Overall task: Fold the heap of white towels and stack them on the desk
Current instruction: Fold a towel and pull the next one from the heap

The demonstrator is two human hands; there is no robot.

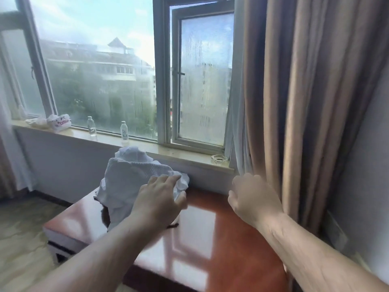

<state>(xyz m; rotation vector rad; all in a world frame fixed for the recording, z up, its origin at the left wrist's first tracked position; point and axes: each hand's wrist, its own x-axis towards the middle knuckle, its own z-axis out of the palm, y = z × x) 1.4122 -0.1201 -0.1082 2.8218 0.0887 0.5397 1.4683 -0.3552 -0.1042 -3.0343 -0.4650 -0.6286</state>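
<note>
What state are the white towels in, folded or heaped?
Heaped, unfolded: the towels lie in a crumpled mound on the desk, left hand touching them.
</note>
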